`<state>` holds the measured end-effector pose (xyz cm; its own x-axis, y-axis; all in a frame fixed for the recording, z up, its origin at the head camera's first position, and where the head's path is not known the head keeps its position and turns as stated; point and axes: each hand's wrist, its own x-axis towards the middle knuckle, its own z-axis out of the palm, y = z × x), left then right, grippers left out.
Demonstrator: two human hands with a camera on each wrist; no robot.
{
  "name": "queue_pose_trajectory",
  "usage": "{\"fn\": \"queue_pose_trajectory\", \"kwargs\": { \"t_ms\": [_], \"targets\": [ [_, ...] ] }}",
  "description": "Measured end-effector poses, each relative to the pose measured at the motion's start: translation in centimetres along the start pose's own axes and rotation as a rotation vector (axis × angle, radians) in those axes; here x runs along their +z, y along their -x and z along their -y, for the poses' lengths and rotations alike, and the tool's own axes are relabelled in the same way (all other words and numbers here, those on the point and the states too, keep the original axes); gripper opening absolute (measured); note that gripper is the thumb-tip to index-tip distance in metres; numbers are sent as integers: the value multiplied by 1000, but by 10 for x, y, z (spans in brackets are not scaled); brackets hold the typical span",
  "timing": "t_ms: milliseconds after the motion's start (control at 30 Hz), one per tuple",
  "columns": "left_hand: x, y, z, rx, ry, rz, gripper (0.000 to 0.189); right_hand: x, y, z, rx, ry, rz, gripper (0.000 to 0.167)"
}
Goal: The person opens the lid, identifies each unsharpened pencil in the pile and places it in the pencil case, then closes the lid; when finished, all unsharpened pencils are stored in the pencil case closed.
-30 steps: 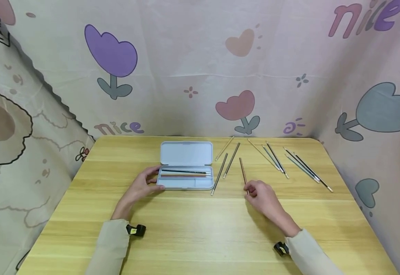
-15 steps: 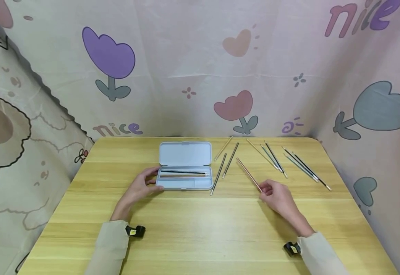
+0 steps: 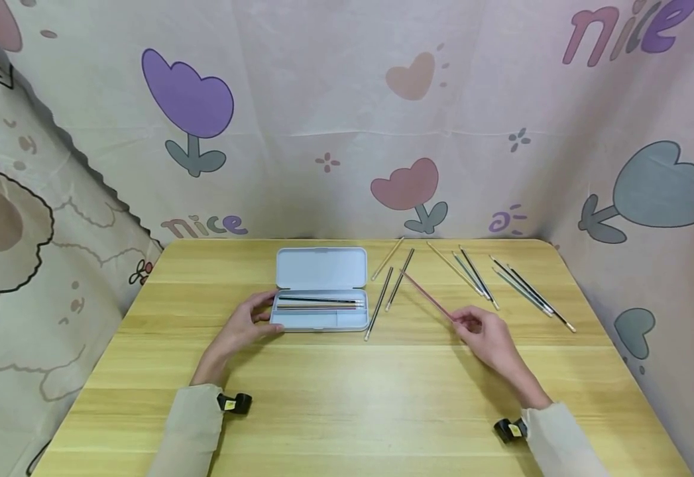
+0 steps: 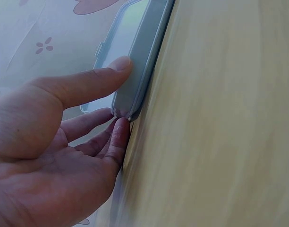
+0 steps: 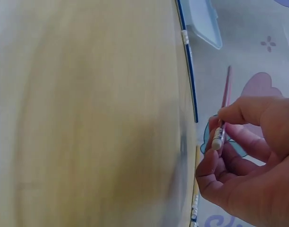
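Note:
A pale blue pencil case [image 3: 305, 320] lies unfolded on the table, its lid [image 3: 321, 267] tipped back and several pencils [image 3: 318, 306] lying along its rear compartment. My left hand [image 3: 245, 326] holds the case by its left end, thumb at the front edge [image 4: 121, 64] and fingers at the end and rear. In my right hand [image 3: 488, 336], thumb and fingers pinch a reddish pencil [image 3: 427, 295] near its white eraser end [image 5: 217, 142]. It is raised over the table, and its far end points left, overlapping a dark pencil [image 3: 399, 281] in the head view.
Another dark pencil [image 3: 379, 303] lies just right of the case, and a yellowish one [image 3: 388, 258] is behind it. Further right rest several more pencils [image 3: 474, 275], with another group [image 3: 528, 291] nearer the right edge. A printed curtain [image 3: 299, 132] stands behind the wooden table [image 3: 352, 404].
My right hand has shifted right and lifted the reddish pencil, whose far end has swung left. My left hand stays on the case.

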<state>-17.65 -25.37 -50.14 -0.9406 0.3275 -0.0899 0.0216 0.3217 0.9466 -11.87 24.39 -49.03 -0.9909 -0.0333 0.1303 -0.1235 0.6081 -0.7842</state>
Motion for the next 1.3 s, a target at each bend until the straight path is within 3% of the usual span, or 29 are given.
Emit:
{"fn": "queue_pose_trajectory", "kwargs": {
  "t_ms": [533, 1300],
  "targets": [
    [0, 1, 0, 20, 2, -6, 83, 18, -12, 15, -67, -105, -47, 12],
    [1, 0, 1, 24, -1, -11, 83, 64, -38, 48, -75, -203, 29, 11]
  ]
}}
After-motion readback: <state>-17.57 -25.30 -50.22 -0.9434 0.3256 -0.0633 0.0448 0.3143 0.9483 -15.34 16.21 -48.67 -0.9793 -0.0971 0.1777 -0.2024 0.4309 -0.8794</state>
